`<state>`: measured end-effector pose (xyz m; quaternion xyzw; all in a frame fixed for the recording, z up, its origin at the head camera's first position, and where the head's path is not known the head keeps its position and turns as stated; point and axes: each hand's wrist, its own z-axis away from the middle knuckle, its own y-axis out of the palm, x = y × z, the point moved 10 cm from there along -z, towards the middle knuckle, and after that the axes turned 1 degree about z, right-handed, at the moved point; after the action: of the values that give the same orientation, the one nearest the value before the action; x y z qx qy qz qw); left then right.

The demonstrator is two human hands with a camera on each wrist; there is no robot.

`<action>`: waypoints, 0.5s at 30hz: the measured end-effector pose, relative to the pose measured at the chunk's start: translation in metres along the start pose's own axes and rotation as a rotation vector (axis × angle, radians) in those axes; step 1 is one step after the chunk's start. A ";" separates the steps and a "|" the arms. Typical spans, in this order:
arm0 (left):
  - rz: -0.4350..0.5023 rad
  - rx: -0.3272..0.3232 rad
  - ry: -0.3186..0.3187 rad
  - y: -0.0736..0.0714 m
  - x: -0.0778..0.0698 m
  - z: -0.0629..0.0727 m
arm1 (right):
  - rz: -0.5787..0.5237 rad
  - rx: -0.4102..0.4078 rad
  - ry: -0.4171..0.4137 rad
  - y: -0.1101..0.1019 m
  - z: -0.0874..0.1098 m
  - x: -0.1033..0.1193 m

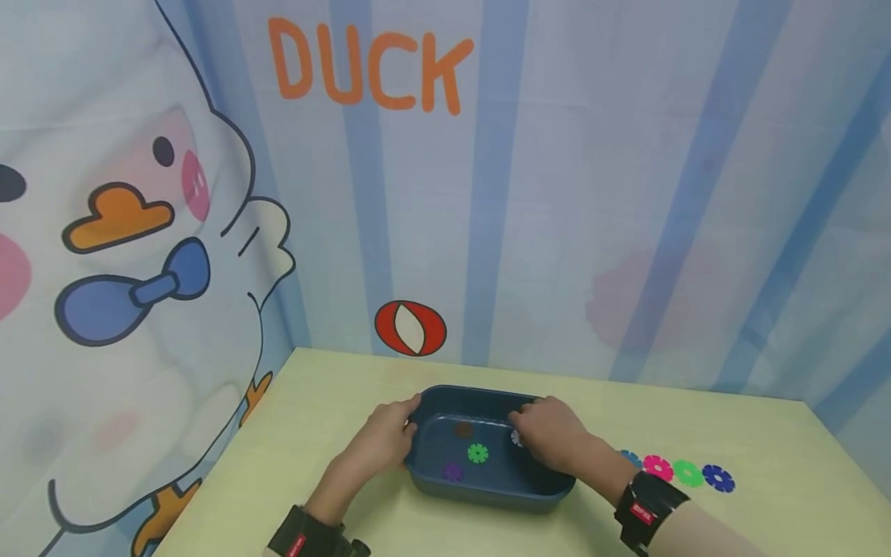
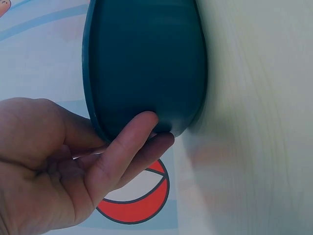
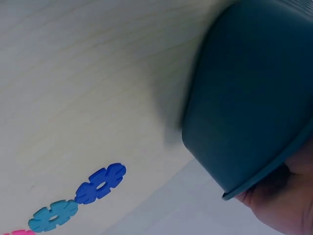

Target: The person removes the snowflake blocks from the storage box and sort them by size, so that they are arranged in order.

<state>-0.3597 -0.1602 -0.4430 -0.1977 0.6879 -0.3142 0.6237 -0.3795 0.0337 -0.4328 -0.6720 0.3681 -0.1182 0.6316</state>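
Note:
A dark blue-green plastic basin (image 1: 487,489) stands on the table. My left hand (image 1: 385,435) grips its left rim; the left wrist view shows fingers (image 2: 129,142) against the outer wall. My right hand (image 1: 553,433) reaches over the right rim into the basin, fingers bent, beside a partly hidden white snowflake disc (image 1: 517,439). Those fingertips are hidden, so whether they pinch the disc cannot be told. Also inside the basin are a green disc (image 1: 477,453), a purple disc (image 1: 453,471) and a brown disc (image 1: 463,429).
Right of the basin, several discs form a row on the pale table (image 1: 334,379): a light blue disc (image 1: 631,458) partly behind the right wrist, a pink disc (image 1: 657,467), a green disc (image 1: 688,473) and a dark blue disc (image 1: 718,478). A printed curtain (image 1: 557,193) hangs behind.

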 end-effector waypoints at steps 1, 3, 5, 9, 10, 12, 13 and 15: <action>0.002 0.001 -0.003 0.001 0.000 0.000 | 0.007 0.015 0.006 0.003 0.000 0.000; 0.005 0.001 -0.005 0.001 0.001 0.000 | 0.016 0.072 0.032 0.012 -0.001 0.000; 0.004 0.003 -0.003 0.002 0.001 0.000 | 0.018 0.118 0.061 0.019 -0.001 -0.001; -0.003 -0.002 0.003 0.001 0.001 -0.001 | 0.030 0.134 0.088 0.026 -0.003 -0.002; -0.004 -0.004 0.003 0.001 0.001 -0.001 | 0.032 0.124 0.090 0.026 -0.004 -0.002; 0.000 -0.006 0.000 0.000 0.001 -0.001 | 0.040 0.123 0.090 0.026 -0.005 -0.003; -0.001 -0.007 -0.002 0.000 0.001 -0.002 | 0.041 0.123 0.088 0.026 -0.006 -0.003; -0.002 -0.008 -0.005 -0.001 0.002 -0.002 | 0.030 0.127 0.085 0.025 -0.006 -0.004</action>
<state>-0.3621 -0.1613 -0.4438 -0.2014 0.6873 -0.3115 0.6245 -0.3948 0.0328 -0.4544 -0.6194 0.3961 -0.1604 0.6586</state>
